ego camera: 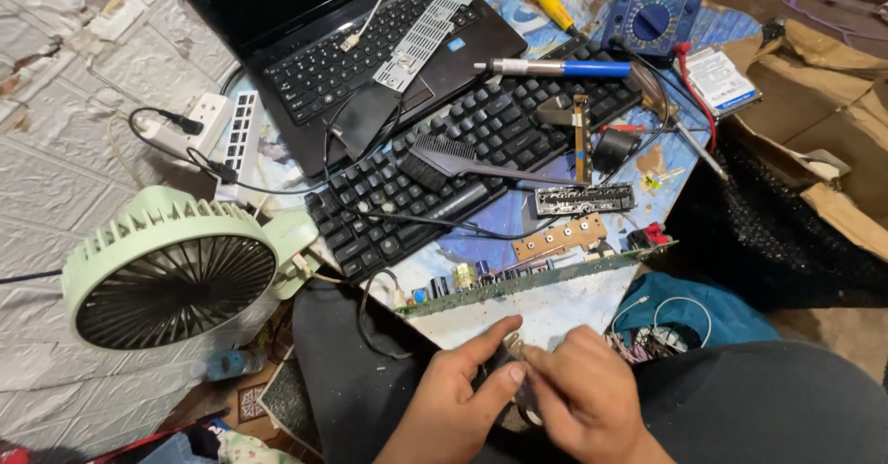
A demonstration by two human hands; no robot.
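Fingers point(507, 378) of left hand point(453, 408) and right hand point(583, 399) pressed together at the very bottom of view, six o'clock, pinching between them a small pale part point(514, 344), mostly hidden; exact kind impossible to tell. Probably light and stiff, likely delicate, best held by its edges with fingertips only, as now. Held over the lap, just short of the bench edge.

Directly beyond the hands, at twelve o'clock from them: long green circuit board point(536, 279) standing on edge along the near rim of the bench point(573, 311), capacitors at its left end. Thin, rigid, probably brittle at the solder joints; safest gripped by the bare long edges, never by the components.

Further out, at one o'clock: small tan board point(560, 236) and a dark connector strip point(585, 199). Above these, black keyboard point(462, 163) lying slantwise, with a black brush point(453, 161) on its keys and a blue-handled tool point(555, 68) at its far end. At eleven o'clock, open laptop point(370, 57). Far right at one o'clock, blue multimeter point(652, 15) and a bare hard drive point(720, 80).

At nine o'clock from the hands, pale green fan point(166, 270), with a white power strip point(217, 131) beyond it.
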